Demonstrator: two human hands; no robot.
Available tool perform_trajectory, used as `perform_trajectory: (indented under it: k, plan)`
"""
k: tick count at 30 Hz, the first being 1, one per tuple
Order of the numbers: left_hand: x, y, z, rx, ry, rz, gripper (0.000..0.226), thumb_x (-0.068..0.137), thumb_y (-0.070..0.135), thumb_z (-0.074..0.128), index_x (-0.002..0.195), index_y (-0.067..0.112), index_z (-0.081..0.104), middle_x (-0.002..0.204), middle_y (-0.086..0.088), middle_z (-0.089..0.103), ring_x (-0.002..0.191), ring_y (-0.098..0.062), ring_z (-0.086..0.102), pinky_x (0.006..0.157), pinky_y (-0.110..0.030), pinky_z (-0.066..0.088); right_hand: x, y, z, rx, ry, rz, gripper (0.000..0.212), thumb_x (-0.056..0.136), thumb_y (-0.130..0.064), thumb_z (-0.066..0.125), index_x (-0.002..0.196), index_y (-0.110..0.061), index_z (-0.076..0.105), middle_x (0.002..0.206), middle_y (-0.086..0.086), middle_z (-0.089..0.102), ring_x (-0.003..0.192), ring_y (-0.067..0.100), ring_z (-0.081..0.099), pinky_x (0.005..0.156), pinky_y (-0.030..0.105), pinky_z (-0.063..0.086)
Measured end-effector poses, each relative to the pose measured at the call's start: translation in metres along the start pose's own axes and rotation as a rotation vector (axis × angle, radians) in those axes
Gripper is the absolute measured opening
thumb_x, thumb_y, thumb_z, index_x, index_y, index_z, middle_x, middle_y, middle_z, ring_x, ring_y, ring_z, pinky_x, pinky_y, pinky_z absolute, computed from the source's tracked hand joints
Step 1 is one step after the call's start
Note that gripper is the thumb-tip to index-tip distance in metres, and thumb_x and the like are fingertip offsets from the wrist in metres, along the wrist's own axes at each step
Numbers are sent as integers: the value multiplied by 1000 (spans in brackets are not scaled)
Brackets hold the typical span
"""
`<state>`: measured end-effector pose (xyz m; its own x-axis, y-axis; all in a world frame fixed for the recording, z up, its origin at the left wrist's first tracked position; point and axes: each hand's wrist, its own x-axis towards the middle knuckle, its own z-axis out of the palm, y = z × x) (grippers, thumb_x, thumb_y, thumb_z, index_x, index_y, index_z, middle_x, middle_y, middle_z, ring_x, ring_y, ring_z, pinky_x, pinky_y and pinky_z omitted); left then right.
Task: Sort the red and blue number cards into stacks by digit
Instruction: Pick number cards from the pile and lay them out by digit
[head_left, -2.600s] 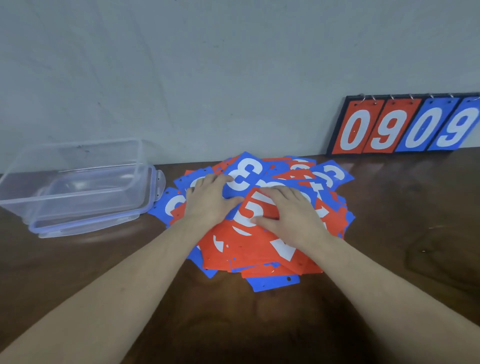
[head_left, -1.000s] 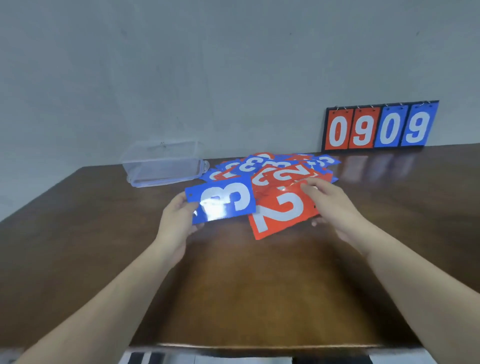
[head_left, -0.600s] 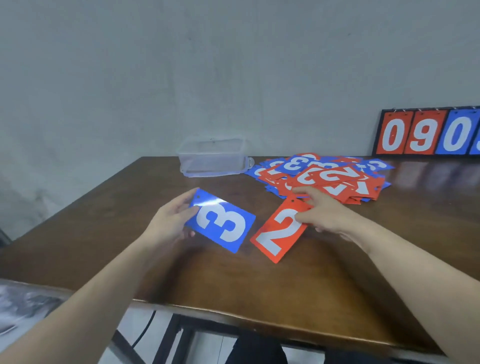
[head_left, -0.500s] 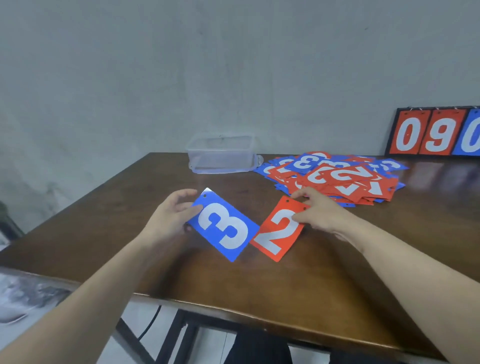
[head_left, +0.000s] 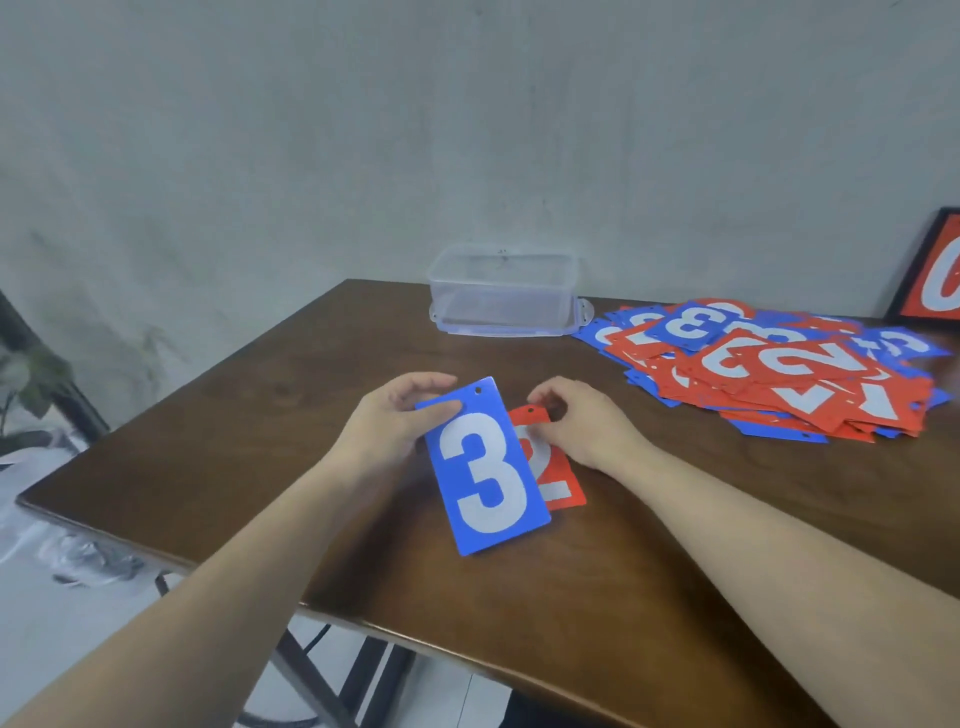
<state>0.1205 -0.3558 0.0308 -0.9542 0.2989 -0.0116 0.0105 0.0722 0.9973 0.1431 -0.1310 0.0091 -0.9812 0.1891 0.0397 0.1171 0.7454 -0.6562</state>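
Dark wooden counter (head_left: 675, 561) against a grey plastered wall (head_left: 467, 130). Clear plastic box (head_left: 503, 296) at the far edge. My left hand (head_left: 387, 428) pinches a blue card (head_left: 488, 467) marked "3" near the left corner; my right hand (head_left: 582, 423) grips a red card (head_left: 558, 493) marked "2", partly under the blue. The unsorted pile (head_left: 769, 369) lies toward the far right, showing 1s, 2s, 3s.

The left hand (head_left: 382, 426) is swinging the blue 3 card (head_left: 485, 467) upright over the red 2 card (head_left: 550, 470), covering its 9 o'clock edge; camera's panning left too.
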Motion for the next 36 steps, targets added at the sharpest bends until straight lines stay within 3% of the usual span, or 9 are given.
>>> perform_trajectory:
  k: [4,7,10,13,19,23,26,30,36]
  plan:
    - [18,-1,16,50,14,-4,19,89,16,74,105,19,64,96,-11,76,86,-24,76,73,-38,60,-1,-6,-5,386,136,77,31,100,-47,53,125,-29,60,125,-6,62,101,11,60,82,26,51]
    - [26,-3,32,65,-11,-11,21,89,16,75,106,18,63,97,-11,76,90,-27,75,84,-49,58,-9,-8,-17,658,-81,146,42,91,-50,66,126,-30,55,109,-2,71,87,13,71,75,32,59]
    - [26,-6,49,150,-35,4,26,94,24,70,117,22,58,97,-2,74,85,-13,74,75,-38,61,-15,1,-23,528,-162,91,54,88,-26,77,133,-34,47,105,2,74,91,15,75,73,33,60]
    - [18,-14,55,503,20,118,32,97,38,62,127,32,51,104,13,66,96,-3,64,84,-31,56,-22,16,-36,531,-65,124,55,89,-19,75,134,-34,47,103,2,72,90,16,74,72,34,61]
    - [-10,-35,55,1338,-99,398,47,98,60,37,141,44,44,142,18,49,128,-13,48,103,-38,40,-44,48,-55,372,4,184,45,93,-23,71,129,-37,48,106,-3,65,90,10,68,57,22,53]
    - [-8,-43,36,1355,-127,372,71,85,73,16,134,38,54,145,19,50,132,-8,47,115,-37,31,-56,53,-51,89,40,108,35,95,-25,67,124,-38,51,104,-8,58,91,9,62,67,25,52]
    - [-1,-43,15,1334,-134,348,61,90,69,31,131,32,56,144,14,52,135,-11,44,117,-37,28,-62,58,-41,-241,61,-7,32,93,-35,67,121,-44,55,127,-12,48,120,11,44,94,30,42]
    - [-2,-41,-11,1441,-90,323,63,91,70,19,141,46,49,150,15,43,138,-16,37,108,-38,34,-75,67,-33,-257,8,-234,27,91,-59,57,114,-48,65,143,-23,45,139,2,31,118,42,22]
    - [4,-42,-44,1420,-90,168,46,103,57,26,148,54,34,156,17,32,145,-14,24,116,-43,21,-80,38,-6,-419,-129,-470,68,83,-78,30,135,-44,58,138,-23,48,134,-1,33,110,11,6]
